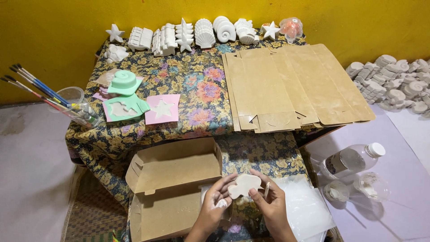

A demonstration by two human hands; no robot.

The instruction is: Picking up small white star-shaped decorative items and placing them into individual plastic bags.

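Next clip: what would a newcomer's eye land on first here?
Probably the two hands at bottom centre, left hand and right hand, holding a white plaster figure between them over an open cardboard box. Next, the row of white shell and star casts along the yellow wall, and the flattened cardboard boxes spread on the floral tablecloth.

Low in the middle of the frame, both forearms rise from the bottom edge, the left hand (216, 200) and right hand (267, 201) curled toward each other, fingertips pinching together, left palm dusted white.
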